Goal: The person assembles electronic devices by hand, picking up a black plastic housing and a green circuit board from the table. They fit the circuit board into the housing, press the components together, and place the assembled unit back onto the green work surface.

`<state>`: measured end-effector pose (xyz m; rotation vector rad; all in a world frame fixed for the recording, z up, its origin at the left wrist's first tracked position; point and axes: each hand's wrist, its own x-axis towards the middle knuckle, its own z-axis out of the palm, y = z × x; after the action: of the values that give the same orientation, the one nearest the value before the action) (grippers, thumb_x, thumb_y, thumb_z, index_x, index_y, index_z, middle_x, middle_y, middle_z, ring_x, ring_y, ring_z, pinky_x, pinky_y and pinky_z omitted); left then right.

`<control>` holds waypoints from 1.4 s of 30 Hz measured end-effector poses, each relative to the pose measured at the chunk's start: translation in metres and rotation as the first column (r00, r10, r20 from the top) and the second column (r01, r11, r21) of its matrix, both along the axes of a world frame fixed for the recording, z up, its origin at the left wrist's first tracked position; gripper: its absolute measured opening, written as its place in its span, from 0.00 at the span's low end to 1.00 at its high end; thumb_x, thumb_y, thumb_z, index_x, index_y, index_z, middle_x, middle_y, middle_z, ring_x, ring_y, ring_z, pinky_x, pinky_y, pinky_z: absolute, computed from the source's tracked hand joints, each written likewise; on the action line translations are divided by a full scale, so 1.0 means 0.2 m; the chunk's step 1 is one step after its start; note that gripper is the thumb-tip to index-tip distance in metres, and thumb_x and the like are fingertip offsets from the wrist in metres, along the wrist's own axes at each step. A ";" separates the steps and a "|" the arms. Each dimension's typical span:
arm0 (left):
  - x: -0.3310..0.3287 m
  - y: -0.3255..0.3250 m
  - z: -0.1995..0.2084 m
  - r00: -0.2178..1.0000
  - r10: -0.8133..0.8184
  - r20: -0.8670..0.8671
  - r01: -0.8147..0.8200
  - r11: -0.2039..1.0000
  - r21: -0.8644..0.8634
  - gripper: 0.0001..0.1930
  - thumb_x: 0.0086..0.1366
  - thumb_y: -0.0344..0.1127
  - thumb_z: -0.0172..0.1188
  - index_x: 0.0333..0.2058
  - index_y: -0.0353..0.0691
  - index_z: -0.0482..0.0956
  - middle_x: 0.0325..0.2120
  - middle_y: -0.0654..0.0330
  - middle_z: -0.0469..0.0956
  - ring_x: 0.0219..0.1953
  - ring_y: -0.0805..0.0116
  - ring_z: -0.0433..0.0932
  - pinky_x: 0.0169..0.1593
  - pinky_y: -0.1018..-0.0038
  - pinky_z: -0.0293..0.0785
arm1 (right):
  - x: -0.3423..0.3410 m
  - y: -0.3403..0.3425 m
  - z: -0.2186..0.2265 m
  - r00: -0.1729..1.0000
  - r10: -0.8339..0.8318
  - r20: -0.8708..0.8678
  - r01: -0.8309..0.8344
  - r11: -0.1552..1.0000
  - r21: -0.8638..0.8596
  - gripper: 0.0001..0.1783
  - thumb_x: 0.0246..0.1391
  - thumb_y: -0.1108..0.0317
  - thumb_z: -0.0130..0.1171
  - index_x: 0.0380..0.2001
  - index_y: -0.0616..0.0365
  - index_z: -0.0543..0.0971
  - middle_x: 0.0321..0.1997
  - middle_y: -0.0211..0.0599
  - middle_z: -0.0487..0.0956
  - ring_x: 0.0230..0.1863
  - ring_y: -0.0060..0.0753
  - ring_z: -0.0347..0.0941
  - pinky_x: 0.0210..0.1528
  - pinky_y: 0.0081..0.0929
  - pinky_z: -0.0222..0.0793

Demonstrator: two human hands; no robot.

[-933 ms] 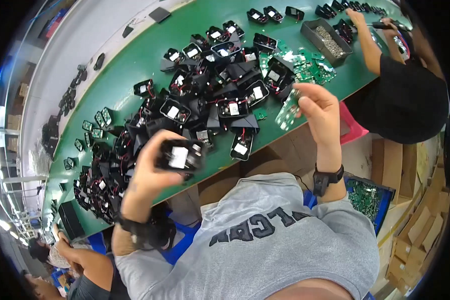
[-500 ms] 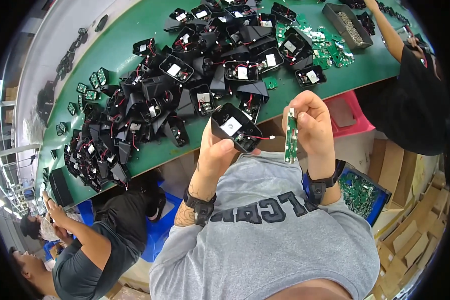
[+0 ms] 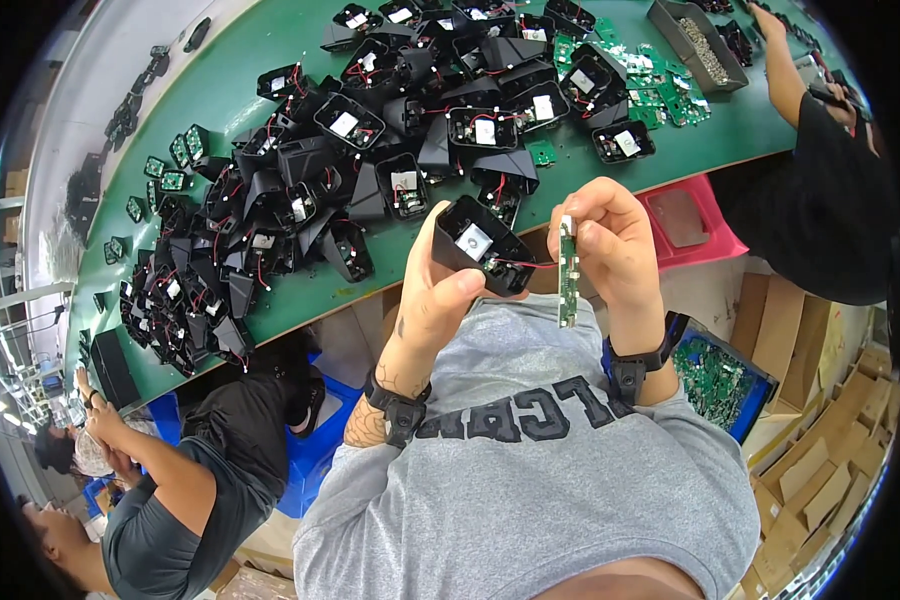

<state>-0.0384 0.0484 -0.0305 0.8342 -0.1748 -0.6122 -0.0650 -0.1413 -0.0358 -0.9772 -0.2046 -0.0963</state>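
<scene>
Wrapped round a black plastic housing (image 3: 498, 222), my left hand (image 3: 432, 292) holds it tilted, its hollow side facing up. Inside the housing are a white square pad (image 3: 473, 242) and a red wire (image 3: 530, 265). Close by on the right, my right hand (image 3: 610, 235) pinches a green circuit board (image 3: 568, 275) by its upper end, edge-on and hanging downward. The wire's free end reaches the board's edge; whether it is plugged in I cannot tell.
A heap of similar black housings (image 3: 300, 165) covers much of the green table (image 3: 690, 160). Loose circuit boards (image 3: 660, 90) lie beside a grey bin of small metal parts (image 3: 705, 55). A blue crate of boards (image 3: 715, 385) stands at my right. Co-workers sit on both sides.
The housing and the circuit board have come closer together. The wire's end, apart from the board before, now meets its edge.
</scene>
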 end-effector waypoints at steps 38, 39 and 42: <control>-0.02 -0.06 0.05 0.960 0.155 0.232 -0.196 0.966 0.169 0.30 0.59 0.23 0.55 0.58 0.41 0.55 0.51 0.53 0.65 0.51 0.65 0.70 0.50 0.68 0.76 | -0.08 0.08 0.05 0.931 -0.256 -0.261 0.155 0.923 -0.354 0.19 0.48 0.81 0.60 0.47 0.65 0.76 0.30 0.36 0.80 0.28 0.23 0.77 0.30 0.16 0.73; -0.02 -0.07 0.05 0.959 0.161 0.234 -0.202 0.965 0.165 0.29 0.59 0.23 0.55 0.58 0.40 0.56 0.51 0.54 0.65 0.51 0.65 0.70 0.50 0.68 0.76 | -0.08 0.09 0.05 0.917 -0.309 -0.252 0.202 0.905 -0.374 0.20 0.48 0.81 0.61 0.47 0.65 0.76 0.29 0.35 0.79 0.26 0.23 0.76 0.30 0.16 0.73; -0.03 -0.08 0.00 0.911 0.184 0.370 -0.271 0.942 0.199 0.28 0.58 0.23 0.56 0.57 0.40 0.58 0.49 0.56 0.65 0.49 0.67 0.71 0.50 0.68 0.75 | -0.10 0.12 0.01 0.905 -0.381 -0.187 0.266 0.852 -0.451 0.20 0.46 0.81 0.62 0.46 0.64 0.77 0.30 0.35 0.79 0.27 0.22 0.76 0.31 0.16 0.73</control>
<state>-0.0442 0.0326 -0.0314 1.1855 -0.3207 -0.2616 -0.0844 -0.1170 -0.0332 -1.4372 0.2096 -0.2375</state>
